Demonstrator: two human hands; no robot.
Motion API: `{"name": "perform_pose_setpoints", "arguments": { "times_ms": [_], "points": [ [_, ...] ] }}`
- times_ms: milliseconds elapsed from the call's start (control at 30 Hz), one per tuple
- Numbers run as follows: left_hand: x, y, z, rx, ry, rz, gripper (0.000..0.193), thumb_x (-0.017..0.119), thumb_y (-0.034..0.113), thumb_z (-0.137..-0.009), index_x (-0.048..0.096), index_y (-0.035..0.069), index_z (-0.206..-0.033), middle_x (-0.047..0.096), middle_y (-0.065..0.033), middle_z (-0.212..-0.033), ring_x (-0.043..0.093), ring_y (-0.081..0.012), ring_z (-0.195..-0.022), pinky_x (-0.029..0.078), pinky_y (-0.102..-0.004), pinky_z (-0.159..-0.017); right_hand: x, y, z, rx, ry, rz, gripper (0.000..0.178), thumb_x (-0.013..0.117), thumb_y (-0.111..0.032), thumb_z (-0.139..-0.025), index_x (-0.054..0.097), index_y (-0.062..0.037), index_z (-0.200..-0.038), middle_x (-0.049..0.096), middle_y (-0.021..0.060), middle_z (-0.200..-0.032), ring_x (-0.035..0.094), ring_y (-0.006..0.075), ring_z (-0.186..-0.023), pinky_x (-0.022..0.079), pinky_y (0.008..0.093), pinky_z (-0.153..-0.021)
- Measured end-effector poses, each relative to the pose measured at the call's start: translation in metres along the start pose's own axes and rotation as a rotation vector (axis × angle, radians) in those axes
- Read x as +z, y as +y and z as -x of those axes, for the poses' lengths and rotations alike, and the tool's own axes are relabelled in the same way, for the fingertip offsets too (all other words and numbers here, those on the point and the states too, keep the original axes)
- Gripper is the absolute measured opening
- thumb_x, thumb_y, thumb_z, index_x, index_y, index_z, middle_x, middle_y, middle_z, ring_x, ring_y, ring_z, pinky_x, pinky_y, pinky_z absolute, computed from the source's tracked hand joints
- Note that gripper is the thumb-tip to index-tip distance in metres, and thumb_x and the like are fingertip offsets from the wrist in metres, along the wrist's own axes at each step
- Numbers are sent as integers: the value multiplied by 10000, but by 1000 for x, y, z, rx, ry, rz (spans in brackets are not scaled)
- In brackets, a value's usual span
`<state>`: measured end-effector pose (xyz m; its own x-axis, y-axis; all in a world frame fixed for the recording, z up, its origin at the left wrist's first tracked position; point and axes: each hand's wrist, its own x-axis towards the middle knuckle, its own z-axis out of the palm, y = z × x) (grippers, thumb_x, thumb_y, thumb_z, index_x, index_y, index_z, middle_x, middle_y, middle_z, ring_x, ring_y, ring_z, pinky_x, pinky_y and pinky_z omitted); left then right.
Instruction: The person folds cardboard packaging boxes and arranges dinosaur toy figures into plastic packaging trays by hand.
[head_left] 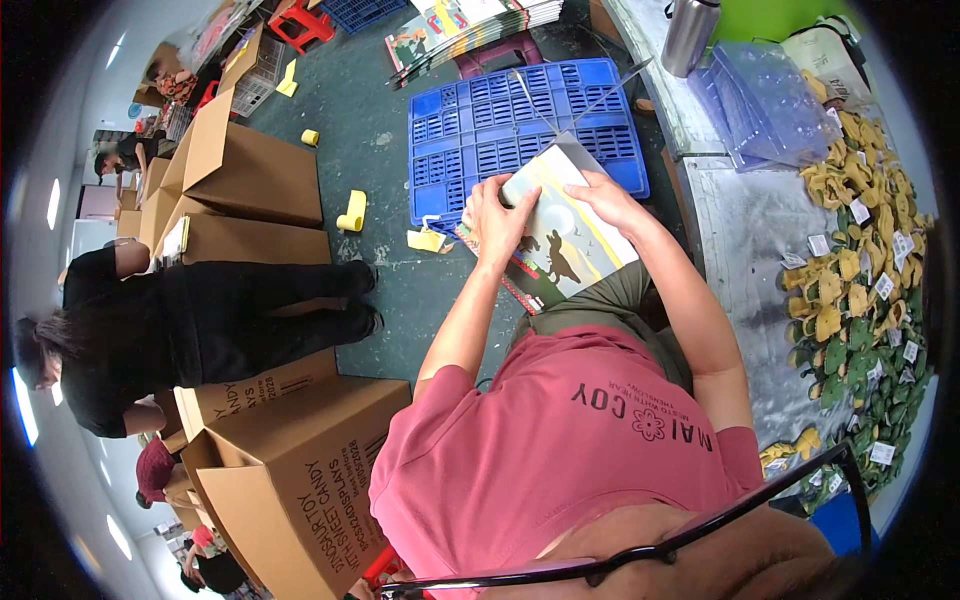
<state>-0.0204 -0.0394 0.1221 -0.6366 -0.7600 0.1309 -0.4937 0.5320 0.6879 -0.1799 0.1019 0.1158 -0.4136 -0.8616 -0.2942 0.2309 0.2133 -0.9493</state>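
A printed cardboard piece [565,225] with dark dinosaur silhouettes on pale, yellow and green areas rests over my lap, tilted. My left hand [497,218] grips its left side, thumb on the printed face and fingers around the edge. On the upper right edge, my right hand [608,205] holds the same cardboard, its thumb across the front. A grey flap [582,150] sticks up behind the top edge. I cannot tell whether this is one folded piece or several. Just beyond it lies a blue plastic crate [440,150], with thin pale straps across it.
Flat printed cardboard [490,35] is stacked beyond the crate. Large brown cartons [265,170] line the left, where a person in black [200,310] stands. Yellow tape rolls [352,212] lie on the floor. The right-hand table [735,220] bears a steel flask [690,35], plastic sheets and many green-yellow toys.
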Motion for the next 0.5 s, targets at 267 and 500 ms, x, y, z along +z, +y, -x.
{"name": "perform_pose_setpoints", "arguments": {
  "times_ms": [267, 500],
  "points": [
    [5, -4, -1, 9, 19, -45, 620, 779, 568, -805, 676, 102, -1202, 596, -115, -1147, 516, -294, -1154, 345, -438, -1018, 1, -1, 6, 14, -20, 50, 476, 617, -245, -999, 571, 47, -1371, 686, 148, -1243, 644, 202, -1135, 479, 332, -994],
    [5, -9, -2, 10, 21, -20, 579, 796, 515, -801, 676, 101, -1189, 594, -114, -1158, 505, -294, -1164, 340, -446, -1021, -1, 8, 27, -77, -55, 128, 488, 618, -238, -983, 536, 22, -1388, 698, 178, -1211, 681, 253, -1088, 510, 367, -955]
  ]
}}
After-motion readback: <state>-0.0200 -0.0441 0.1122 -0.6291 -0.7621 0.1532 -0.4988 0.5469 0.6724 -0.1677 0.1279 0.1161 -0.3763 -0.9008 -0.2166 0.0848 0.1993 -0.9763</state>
